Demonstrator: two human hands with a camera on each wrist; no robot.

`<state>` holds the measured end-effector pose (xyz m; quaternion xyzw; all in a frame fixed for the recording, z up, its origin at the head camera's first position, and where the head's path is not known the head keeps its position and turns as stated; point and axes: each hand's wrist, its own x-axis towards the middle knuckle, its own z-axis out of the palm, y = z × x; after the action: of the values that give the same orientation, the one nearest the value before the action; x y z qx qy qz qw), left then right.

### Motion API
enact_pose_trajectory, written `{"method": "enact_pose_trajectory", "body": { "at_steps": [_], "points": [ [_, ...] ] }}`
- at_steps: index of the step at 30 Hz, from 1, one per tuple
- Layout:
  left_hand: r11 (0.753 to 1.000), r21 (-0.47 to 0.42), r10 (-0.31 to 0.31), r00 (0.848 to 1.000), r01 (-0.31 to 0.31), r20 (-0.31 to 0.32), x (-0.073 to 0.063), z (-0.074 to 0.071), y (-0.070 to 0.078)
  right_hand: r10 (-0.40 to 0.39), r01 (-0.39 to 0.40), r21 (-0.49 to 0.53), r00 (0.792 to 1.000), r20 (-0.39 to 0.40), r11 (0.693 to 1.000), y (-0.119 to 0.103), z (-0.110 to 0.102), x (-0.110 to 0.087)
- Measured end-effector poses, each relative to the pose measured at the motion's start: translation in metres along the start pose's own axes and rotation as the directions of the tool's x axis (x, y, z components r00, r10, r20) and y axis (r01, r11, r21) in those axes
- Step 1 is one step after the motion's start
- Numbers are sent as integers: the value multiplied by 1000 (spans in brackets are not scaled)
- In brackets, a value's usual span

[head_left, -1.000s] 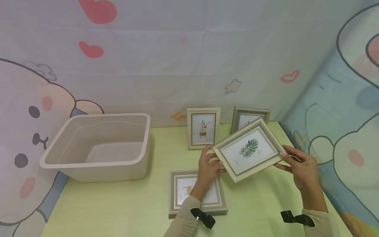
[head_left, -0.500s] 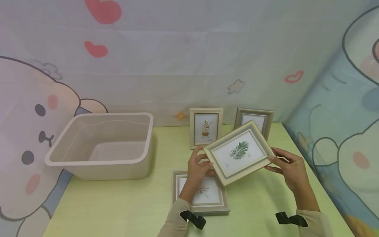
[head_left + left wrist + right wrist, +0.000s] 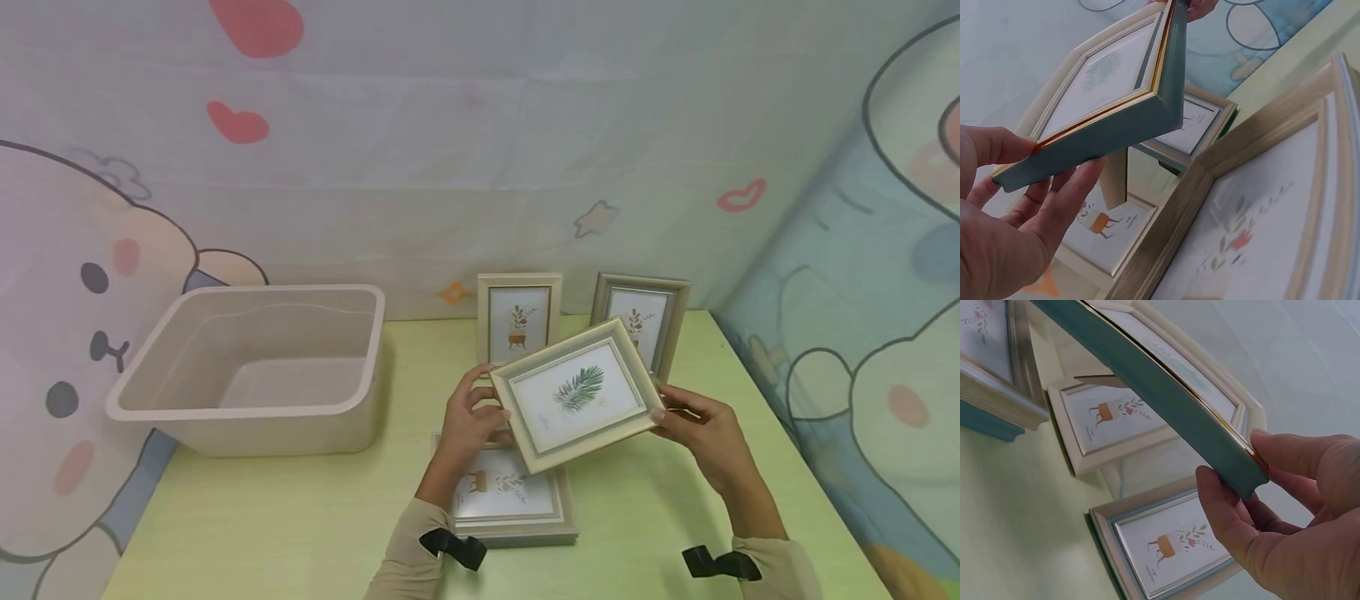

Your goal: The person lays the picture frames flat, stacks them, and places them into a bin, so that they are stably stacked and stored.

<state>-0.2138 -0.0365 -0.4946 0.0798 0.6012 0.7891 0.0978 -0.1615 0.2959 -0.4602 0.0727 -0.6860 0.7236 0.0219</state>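
The leaf frame point(image 3: 577, 394) is held up over the table point(image 3: 300, 517), tipped, with its front turned our way. We think it is light, stiff all over and hard at the corners. The front looks like glass or clear plastic, so we guess a drop could crack it, and the smooth sides might slip a little. The short ends seem the best places to take hold, with thumbs kept on the rim and off the clear part. The left hand point(image 3: 467, 427) pinches one short end, its thumb on the front edge and its fingers bent underneath, only as far apart as the side is thick. The right hand point(image 3: 705, 437) pinches the other end near the low corner in much the same way. A flap point(image 3: 1114, 181) hangs by the back; it may be the stand leg, but we can't see where it joins. Lower down, a stack point(image 3: 517, 533) lies flat, partly hidden by the left arm. Farther back, the pale frame point(image 3: 519, 321) and the brown frame point(image 3: 645, 312) stand up, with low parts covered. Well off to the left sits the tub point(image 3: 240, 411).
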Motion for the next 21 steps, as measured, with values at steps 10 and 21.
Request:
{"method": "enact_pose_trajectory", "body": {
  "at_steps": [10, 21],
  "points": [
    [993, 120, -18, 997, 9, 78, -2, -22, 14, 46, -38, -127, 997, 63, 991, 5, 10, 4],
    [984, 173, -64, 990, 42, 123, -4, -40, 26, 130, -93, -206, 976, 177, 974, 2, 18, 6]
  ]
}}
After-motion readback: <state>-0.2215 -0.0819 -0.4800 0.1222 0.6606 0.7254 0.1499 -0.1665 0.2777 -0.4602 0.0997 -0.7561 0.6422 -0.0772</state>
